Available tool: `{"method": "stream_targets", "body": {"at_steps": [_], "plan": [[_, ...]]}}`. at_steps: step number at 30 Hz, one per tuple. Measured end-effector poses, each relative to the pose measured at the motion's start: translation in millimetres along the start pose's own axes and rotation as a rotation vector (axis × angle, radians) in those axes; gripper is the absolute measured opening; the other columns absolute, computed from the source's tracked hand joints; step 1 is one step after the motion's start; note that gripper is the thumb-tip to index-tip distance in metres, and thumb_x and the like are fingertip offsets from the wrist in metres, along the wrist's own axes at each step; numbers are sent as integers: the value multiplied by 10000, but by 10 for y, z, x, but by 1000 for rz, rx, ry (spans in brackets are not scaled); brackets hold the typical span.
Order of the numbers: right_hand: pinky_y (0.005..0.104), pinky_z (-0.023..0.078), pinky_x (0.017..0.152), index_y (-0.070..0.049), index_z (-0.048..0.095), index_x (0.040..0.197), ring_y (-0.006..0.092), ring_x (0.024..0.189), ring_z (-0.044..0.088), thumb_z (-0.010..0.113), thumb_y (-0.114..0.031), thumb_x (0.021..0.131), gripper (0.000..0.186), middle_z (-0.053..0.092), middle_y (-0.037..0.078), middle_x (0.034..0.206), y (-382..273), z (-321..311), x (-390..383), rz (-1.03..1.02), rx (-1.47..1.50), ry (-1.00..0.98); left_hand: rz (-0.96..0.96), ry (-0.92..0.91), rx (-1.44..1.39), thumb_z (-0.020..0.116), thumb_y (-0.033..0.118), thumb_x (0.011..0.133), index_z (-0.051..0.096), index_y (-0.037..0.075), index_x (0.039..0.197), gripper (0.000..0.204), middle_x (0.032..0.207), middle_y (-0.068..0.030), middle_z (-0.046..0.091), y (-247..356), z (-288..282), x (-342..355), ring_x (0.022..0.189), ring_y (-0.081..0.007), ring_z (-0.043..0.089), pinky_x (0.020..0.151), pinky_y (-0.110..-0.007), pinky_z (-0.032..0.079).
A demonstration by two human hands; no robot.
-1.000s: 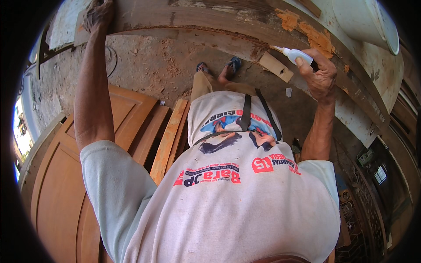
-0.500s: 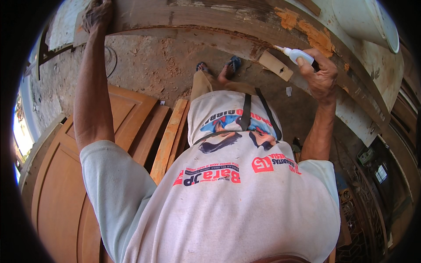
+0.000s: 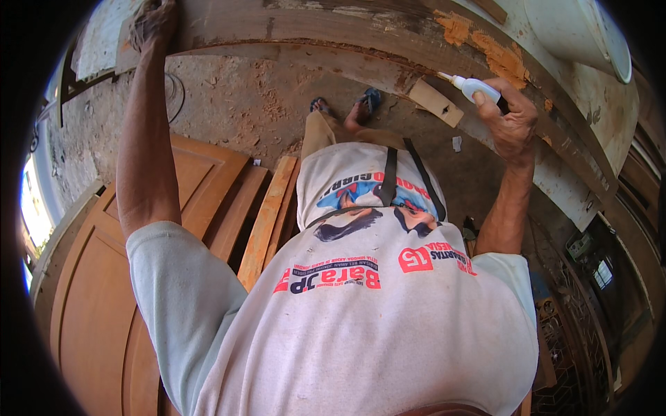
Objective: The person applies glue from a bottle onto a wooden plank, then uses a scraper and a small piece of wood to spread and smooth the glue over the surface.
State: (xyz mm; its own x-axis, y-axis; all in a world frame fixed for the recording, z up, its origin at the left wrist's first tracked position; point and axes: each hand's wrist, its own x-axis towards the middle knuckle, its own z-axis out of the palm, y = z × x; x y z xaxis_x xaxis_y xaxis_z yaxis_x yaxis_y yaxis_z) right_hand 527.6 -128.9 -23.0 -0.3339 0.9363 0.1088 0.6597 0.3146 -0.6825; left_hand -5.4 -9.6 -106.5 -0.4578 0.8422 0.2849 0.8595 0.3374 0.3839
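Observation:
A long brown wooden board (image 3: 305,24) lies across the far side. Near its left end my left hand (image 3: 152,26) is closed, its fingers curled against the wood and partly hidden. In my right hand (image 3: 512,125) is a small white glue bottle (image 3: 474,87), gripped between thumb and fingers and tilted left. Its thin nozzle meets the board's near edge, where a dark, rough seam runs along the wood. Orange-brown filler patches (image 3: 499,57) cover part of the board beyond the bottle. Under the nozzle, a light flat wooden piece (image 3: 436,102) juts out from the edge.
A white bucket (image 3: 576,35) lies on the pale work surface at the far right. Wooden panel doors (image 3: 104,277) and a narrow plank (image 3: 269,215) lean at my left. Shavings litter the floor (image 3: 243,104) around my sandalled feet. Dark metal grilles (image 3: 562,340) stand at the right.
My right hand and the glue bottle have shifted slightly to the right along the board's edge. My left hand stays in place.

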Motion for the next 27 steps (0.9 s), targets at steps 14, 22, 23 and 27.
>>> {"method": "stream_targets", "body": {"at_steps": [14,22,23,27], "plan": [[281,477,625,-18,740,983,87,692,578,743,-174,943,161,661,10,764,-83,-36,-2,-10,-44,-14,2,-27,14,460,501,1064,660,4,1122,539,1107,-210,673,-355,327,189,1030,-349,651,878,-511,521],[282,463,614,-22,736,982,81,686,561,742,-173,943,156,648,-8,760,-88,-46,-25,6,-63,-12,45,35,-1,467,461,1064,691,-1,1057,514,1064,-198,689,-415,389,207,996,-354,659,869,-524,514],[276,456,610,-20,736,983,77,685,552,737,-177,947,161,641,-15,761,-74,-53,-39,30,-36,6,59,30,12,470,473,1061,692,0,1062,523,1073,-195,691,-415,389,210,1002,-355,660,872,-529,512],[250,419,605,-16,734,987,54,679,504,713,-196,964,183,603,-36,753,64,-146,-107,81,130,120,-11,-21,-32,597,599,954,690,101,1279,602,1307,-173,669,-645,472,319,1221,-352,619,1032,-486,468]]}}
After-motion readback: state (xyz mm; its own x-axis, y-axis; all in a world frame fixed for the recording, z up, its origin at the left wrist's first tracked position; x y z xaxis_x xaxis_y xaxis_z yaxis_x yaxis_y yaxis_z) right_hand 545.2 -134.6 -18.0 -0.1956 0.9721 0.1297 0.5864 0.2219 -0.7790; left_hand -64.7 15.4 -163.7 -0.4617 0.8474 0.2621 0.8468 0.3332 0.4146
